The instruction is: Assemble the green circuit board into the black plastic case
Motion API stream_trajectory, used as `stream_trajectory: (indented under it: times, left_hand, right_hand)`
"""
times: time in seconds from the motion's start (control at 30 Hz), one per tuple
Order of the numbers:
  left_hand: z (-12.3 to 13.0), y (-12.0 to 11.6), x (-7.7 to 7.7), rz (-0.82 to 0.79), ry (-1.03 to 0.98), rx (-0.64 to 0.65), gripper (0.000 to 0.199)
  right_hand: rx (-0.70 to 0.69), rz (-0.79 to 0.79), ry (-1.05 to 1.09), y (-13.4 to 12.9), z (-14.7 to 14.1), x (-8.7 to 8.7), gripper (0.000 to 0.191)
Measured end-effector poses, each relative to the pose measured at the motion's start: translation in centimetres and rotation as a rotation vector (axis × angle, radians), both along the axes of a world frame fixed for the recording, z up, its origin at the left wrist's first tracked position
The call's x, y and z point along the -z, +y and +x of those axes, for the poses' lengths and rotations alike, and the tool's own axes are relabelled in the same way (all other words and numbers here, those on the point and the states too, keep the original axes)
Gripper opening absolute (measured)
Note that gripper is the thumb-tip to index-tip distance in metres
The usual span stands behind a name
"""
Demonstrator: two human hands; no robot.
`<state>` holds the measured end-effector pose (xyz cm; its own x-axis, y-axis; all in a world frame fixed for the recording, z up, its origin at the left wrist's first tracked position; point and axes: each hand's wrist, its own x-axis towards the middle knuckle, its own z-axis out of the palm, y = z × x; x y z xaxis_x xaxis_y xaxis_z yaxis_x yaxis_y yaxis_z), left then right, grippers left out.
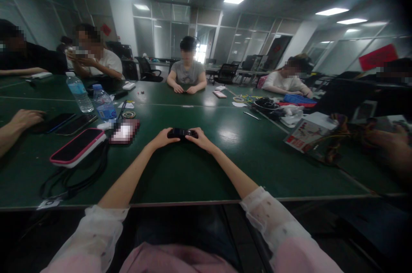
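Observation:
At the middle of the green table [180, 170], a small, wide black object [182, 133] lies between my two hands. What kind of thing it is I cannot make out; some light marks show on its right part. My left hand [163, 138] grips its left end, thumb along the near side. The right end is held the same way by my right hand [201, 138]. Both hands are closed around it, low at the tabletop; whether it touches the table I cannot tell. My fingers hide its ends.
To the left are a pink-edged white case [79, 146], black cables [93, 168], phones [76, 124] and two water bottles [104, 103]. A co-worker's hand [25, 120] rests beyond them. At right lie a printed box [304, 133], a pen [252, 116] and tape rolls [238, 99]. Several people sit around.

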<state>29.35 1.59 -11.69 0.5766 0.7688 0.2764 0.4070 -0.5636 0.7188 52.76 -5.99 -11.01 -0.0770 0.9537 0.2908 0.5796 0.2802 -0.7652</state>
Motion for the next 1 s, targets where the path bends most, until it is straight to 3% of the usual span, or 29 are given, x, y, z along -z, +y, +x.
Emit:
stream_trajectory:
  times: [0.17, 0.37, 0.67, 0.83, 1.0]
  left_hand:
    - [0.0, 0.1, 0.0, 0.014, 0.000, 0.013, 0.056]
    - [-0.2, 0.0, 0.2, -0.011, -0.033, 0.043, 0.065]
    - [-0.1, 0.4, 0.8, -0.081, -0.109, 0.083, 0.065]
    - [-0.2, 0.4, 0.7, -0.083, -0.133, 0.110, 0.060]
    - [-0.1, 0.4, 0.8, -0.092, -0.145, 0.114, 0.056]
  right_hand:
    - [-0.081, 0.094, -0.031, 0.3, 0.2, 0.6, 0.057]
    - [-0.047, 0.097, -0.008, 0.5, 0.1, 0.7, 0.053]
    - [-0.067, 0.032, 0.332, 1.1, 0.4, 0.7, 0.057]
    - [0.153, 0.146, 0.443, 1.8, 2.3, -0.1, 0.058]
    - [0.477, 0.190, 0.189, 2.3, 4.1, 0.4, 0.061]
